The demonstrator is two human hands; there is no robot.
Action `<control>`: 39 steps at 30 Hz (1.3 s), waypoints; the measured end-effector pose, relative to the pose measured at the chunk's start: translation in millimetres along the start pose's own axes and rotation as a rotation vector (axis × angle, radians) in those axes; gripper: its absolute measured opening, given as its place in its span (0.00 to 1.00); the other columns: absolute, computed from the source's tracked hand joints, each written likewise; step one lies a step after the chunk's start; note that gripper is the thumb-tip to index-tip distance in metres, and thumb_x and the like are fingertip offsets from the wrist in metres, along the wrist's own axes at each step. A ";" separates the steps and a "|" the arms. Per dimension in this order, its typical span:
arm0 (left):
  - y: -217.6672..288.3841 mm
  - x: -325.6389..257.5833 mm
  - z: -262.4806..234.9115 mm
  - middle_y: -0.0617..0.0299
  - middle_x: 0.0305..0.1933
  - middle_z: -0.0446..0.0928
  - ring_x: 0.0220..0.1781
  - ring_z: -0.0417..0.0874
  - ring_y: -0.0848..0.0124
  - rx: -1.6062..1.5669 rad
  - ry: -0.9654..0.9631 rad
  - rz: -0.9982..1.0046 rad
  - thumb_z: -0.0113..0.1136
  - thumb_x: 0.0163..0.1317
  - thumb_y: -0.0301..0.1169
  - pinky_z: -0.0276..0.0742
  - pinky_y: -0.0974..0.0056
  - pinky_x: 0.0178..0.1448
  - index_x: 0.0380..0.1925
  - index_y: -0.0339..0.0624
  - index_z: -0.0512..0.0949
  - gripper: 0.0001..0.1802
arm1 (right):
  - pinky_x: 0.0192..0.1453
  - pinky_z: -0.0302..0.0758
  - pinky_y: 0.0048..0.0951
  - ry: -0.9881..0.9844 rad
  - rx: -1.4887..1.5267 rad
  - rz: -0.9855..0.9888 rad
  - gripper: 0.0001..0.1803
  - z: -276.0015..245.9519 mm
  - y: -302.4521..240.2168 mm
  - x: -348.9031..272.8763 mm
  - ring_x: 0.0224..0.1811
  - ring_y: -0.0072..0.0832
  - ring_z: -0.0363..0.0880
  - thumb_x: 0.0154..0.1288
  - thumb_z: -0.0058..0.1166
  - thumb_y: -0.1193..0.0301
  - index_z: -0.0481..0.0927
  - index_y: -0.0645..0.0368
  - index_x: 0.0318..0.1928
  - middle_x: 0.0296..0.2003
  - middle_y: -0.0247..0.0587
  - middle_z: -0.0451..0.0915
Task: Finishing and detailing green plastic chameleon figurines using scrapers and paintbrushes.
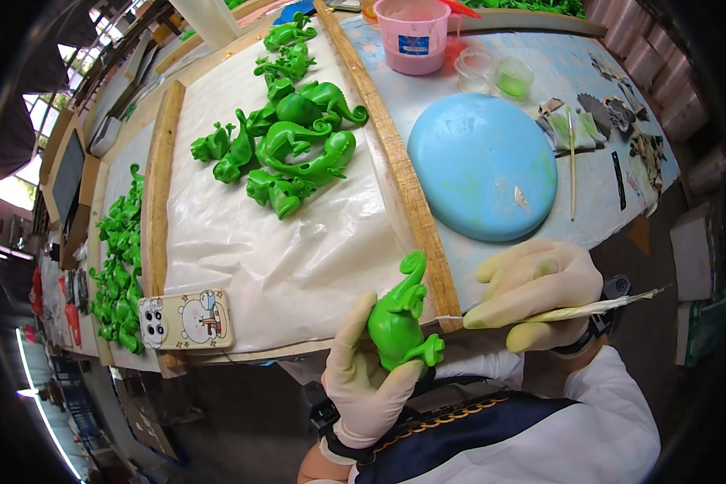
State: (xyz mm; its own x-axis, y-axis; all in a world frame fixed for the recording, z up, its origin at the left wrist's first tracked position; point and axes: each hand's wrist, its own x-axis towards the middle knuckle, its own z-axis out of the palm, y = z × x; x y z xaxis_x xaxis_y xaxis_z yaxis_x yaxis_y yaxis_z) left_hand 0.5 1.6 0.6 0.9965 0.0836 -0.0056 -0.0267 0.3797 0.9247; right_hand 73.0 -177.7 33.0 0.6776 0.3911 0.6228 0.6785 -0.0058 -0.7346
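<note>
Observed from where I stand: the gloved left hand (pixel 369 397) is partly closed, with thumb and fingers set about a glossy green chameleon-like figure (pixel 395 327), gripping it by its lower part and side. The figure is held upright off the work surface, at the front edge of the table, its curled end uppermost, just beside the near end of a wooden strip (pixel 407 194). The gloved right hand (pixel 544 286) is bent inward, fingers closed on a slender tool (pixel 593 309) with a pale wrapped handle; its thin tip points at the figure, and whether the two touch I cannot tell. Left of that strip, a cluster of similar green figures (pixel 298 145) lies on a white sheet (pixel 242 262), well apart from the hands. A phone in a cartoon-patterned case (pixel 187 319) rests at the sheet's near left corner, beside a further heap of green pieces (pixel 119 274). Right of the strip are a light-blue dome-shaped item (pixel 484 165), a thin wooden stick (pixel 573 169) lying across a stained cloth (pixel 555 131), a pink cup (pixel 411 48) and a small clear cup with green contents (pixel 514 78).
</note>
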 end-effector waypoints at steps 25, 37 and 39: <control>-3.0 -1.6 2.6 0.51 0.50 0.66 0.48 0.72 0.66 -0.337 -0.096 -0.134 0.61 0.48 0.29 0.68 0.64 0.51 0.55 0.29 0.53 0.37 | 0.36 0.71 0.25 -0.015 -0.014 -0.014 0.14 18.8 0.3 -5.1 0.30 0.29 0.73 0.43 0.60 0.74 0.78 0.58 0.36 0.27 0.35 0.74; -7.3 3.6 -2.3 0.53 0.48 0.67 0.45 0.73 0.67 -0.268 -0.089 -0.088 0.61 0.49 0.33 0.70 0.66 0.48 0.56 0.32 0.52 0.39 | 0.30 0.70 0.29 0.077 0.442 0.076 0.13 15.8 11.3 -8.4 0.25 0.36 0.74 0.48 0.55 0.75 0.76 0.70 0.36 0.25 0.46 0.76; -8.2 4.1 -3.0 0.54 0.48 0.67 0.44 0.73 0.67 -0.153 -0.070 -0.059 0.60 0.50 0.35 0.69 0.66 0.47 0.57 0.32 0.51 0.39 | 0.29 0.69 0.31 0.125 0.451 0.009 0.14 16.3 15.1 -7.6 0.24 0.38 0.74 0.49 0.55 0.75 0.75 0.75 0.35 0.24 0.49 0.75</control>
State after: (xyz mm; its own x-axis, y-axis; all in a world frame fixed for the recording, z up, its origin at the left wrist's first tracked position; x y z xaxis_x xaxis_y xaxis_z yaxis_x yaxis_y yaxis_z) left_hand 4.6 1.6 -8.2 0.9996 -0.0051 -0.0270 0.0257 0.5186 0.8546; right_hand 73.5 -165.8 12.7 0.7307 0.2784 0.6233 0.5003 0.4029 -0.7664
